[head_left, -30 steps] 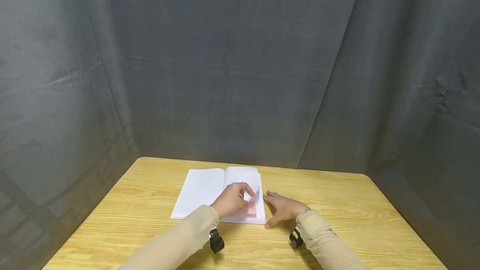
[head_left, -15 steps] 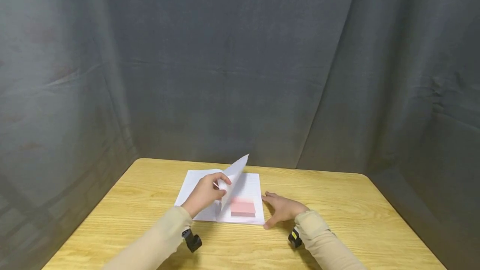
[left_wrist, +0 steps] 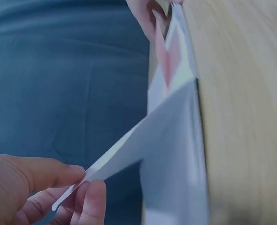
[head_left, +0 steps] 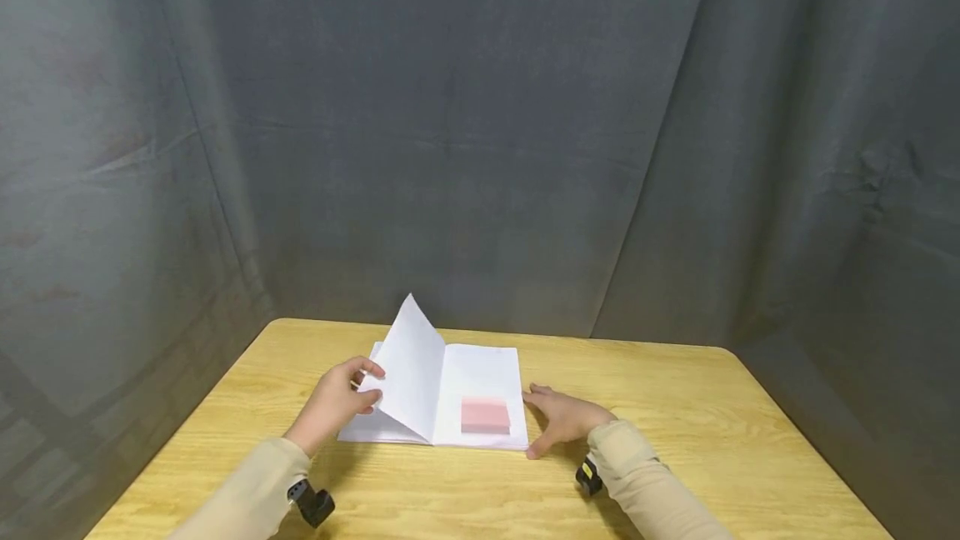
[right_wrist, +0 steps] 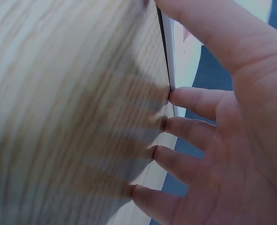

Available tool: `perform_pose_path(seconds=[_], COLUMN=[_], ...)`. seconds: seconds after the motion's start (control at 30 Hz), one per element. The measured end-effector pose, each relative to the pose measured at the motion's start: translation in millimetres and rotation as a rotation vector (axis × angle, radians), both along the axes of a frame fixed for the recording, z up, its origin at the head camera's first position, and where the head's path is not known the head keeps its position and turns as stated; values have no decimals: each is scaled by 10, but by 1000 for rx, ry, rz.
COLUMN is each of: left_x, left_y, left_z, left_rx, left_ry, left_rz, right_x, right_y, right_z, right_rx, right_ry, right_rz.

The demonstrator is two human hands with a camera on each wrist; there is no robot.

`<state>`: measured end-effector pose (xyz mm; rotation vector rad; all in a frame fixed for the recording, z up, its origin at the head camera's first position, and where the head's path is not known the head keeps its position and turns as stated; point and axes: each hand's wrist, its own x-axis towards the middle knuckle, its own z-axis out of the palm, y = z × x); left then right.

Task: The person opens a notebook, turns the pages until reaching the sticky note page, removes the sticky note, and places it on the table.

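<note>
An open notebook (head_left: 480, 365) with white ruled pages lies on the table. My left hand (head_left: 337, 398) pinches the outer edge of a lifted page (head_left: 411, 369), which stands at a slant over the left side. In the left wrist view the thumb and fingers of that hand (left_wrist: 49, 187) hold the page's edge between them. On the right page, near its bottom, lies a pink rectangular pad (head_left: 485, 415), like sticky notes. My right hand (head_left: 566, 419) rests at the notebook's right edge, fingers spread. In the right wrist view its fingertips (right_wrist: 175, 96) touch the table and notebook edge.
The wooden table (head_left: 675, 407) extends on both sides of the notebook and in front of it. Dark grey curtains (head_left: 450, 148) hang behind the table and at both sides. Each wrist carries a small black camera (head_left: 311, 502).
My left hand has moved left, turning the page from the right side over to the left. The pink pad, earlier seen faintly under the page, lies uncovered. The right hand has stayed put.
</note>
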<state>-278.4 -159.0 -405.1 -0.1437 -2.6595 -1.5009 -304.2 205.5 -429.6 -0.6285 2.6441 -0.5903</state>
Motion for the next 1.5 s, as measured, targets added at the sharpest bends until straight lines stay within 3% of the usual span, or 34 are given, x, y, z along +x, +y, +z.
perform_pose_path(seconds=[0.17, 0.4, 0.63, 0.8, 1.5], left_x=[37, -9, -54, -52, -67], left_y=[-173, -315, -378, -414, -413], left_z=[-111, -267, -384, -398, -448], left_rx=[-24, -80, -42, 3, -81], left_ry=[-40, -99, -157, -191, -225], left_rz=[21, 31, 22, 16, 4], right_x=[5, -3, -8, -11, 10], right_y=[-4, 1, -4, -10, -19], right_z=[-9, -12, -13, -16, -16], right_rx=[0, -6, -7, -11, -6], right_ry=[0, -1, -5, -2, 5], right_rz=[8, -3, -4, 1, -5])
